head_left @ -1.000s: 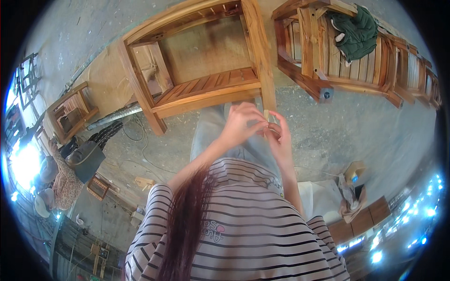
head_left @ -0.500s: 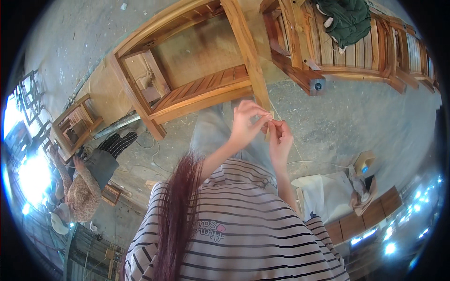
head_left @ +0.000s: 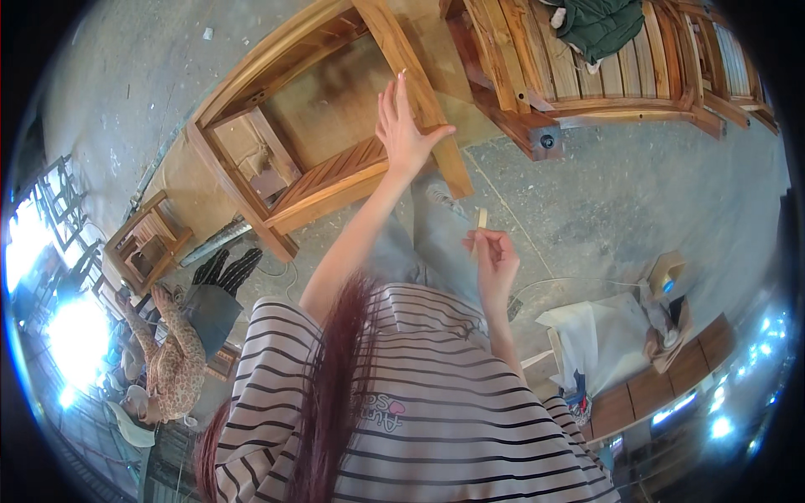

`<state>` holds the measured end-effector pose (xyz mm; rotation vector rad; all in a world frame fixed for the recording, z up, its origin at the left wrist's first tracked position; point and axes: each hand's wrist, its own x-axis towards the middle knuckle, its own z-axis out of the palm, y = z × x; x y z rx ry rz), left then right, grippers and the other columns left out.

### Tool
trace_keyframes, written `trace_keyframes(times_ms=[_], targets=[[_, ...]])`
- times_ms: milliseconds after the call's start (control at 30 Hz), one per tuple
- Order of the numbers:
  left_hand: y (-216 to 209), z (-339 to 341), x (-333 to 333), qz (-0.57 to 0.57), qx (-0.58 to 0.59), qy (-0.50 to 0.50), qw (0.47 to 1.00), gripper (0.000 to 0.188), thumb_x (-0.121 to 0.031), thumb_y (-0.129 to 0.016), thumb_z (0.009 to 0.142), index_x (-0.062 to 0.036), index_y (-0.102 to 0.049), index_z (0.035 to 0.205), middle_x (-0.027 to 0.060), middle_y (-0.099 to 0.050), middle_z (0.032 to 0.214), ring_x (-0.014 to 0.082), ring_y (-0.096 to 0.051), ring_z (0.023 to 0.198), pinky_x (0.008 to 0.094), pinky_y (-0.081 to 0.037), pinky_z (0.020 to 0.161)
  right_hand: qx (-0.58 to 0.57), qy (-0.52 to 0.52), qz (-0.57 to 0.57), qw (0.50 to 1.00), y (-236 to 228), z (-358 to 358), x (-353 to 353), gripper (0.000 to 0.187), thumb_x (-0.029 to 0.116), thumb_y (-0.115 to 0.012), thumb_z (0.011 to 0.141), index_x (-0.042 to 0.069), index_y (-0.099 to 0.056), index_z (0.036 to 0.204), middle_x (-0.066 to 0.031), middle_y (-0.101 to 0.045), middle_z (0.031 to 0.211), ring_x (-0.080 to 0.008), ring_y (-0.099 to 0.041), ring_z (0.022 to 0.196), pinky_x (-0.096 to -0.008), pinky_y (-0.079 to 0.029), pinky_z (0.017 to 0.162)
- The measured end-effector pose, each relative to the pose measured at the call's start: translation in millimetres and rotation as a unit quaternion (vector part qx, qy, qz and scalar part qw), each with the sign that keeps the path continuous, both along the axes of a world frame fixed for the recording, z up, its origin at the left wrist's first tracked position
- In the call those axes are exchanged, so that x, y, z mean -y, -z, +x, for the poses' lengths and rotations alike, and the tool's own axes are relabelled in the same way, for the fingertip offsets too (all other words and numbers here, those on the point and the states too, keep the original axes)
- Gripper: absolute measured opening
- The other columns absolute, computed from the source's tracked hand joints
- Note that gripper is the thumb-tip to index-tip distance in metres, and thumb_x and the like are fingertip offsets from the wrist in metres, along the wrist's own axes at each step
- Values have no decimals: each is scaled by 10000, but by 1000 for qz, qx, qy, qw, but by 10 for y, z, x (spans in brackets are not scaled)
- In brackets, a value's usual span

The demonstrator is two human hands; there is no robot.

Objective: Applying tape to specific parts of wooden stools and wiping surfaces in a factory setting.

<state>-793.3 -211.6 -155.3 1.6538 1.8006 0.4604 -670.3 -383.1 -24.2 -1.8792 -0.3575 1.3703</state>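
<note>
My left hand (head_left: 407, 126) reaches forward and rests flat on the slanted top rail of a wooden chair frame (head_left: 277, 159), thumb hooked over the rail's edge. Closer to my body, my right hand (head_left: 495, 260) is raised and pinches a small pale strip (head_left: 480, 220), perhaps sandpaper, between its fingertips. The frame stands on the concrete floor in front of me, with a slatted seat and varnished brown legs. My striped shirt and long hair fill the lower part of the view.
A second slatted wooden bench (head_left: 637, 75) with a green jacket (head_left: 599, 25) on it stands at the upper right. A small wooden stool (head_left: 142, 243) is at the left. Another person (head_left: 172, 360) crouches at the lower left. White sheet and cardboard (head_left: 604, 335) lie at the right.
Both hands were together on the small strip. My left hand has let go and stretched out to the chair frame's rail, while the right hand keeps the strip.
</note>
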Motion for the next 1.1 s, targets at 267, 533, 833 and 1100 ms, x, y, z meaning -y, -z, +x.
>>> trace_keyframes(times_ms=[267, 533, 833, 1100], targets=[[0, -37, 95, -49, 43, -14, 998, 1336, -419, -903, 544, -197, -55, 1554, 154, -364, 1467, 344, -355, 1336, 559, -267, 1026, 29, -13, 26, 999, 125, 138, -80, 120, 56, -557, 964, -51, -585, 1012, -126, -671, 925, -178, -677, 822, -278, -534, 760], [-42, -189, -131, 30, 53, -158, 986, 1220, -364, -877, 593, -155, -138, 1541, 137, -324, 1496, 318, -281, 1390, 543, -226, 1065, 55, -116, 27, 991, 83, -31, -387, 140, 73, -552, 969, -44, -577, 1042, -145, -672, 952, -189, -680, 819, -275, -528, 753], [-128, -2549, 1185, 146, -105, -371, 911, 889, -467, -696, 830, -74, -265, 1501, 163, -316, 1517, 367, -272, 1399, 553, -213, 1096, 44, -206, 28, 977, 117, -478, -658, 121, 89, -565, 969, -17, -592, 1020, -129, -676, 954, -171, -660, 809, -284, -521, 757], [224, -3582, 1835, -101, -139, -446, 879, 1006, -647, -646, 785, -207, -152, 1543, 162, -229, 1558, 382, -170, 1441, 704, -174, 1025, 41, -297, 37, 953, 67, -1188, -875, 114, 89, -572, 966, -16, -587, 1008, -131, -677, 949, -172, -659, 802, -284, -518, 748]])
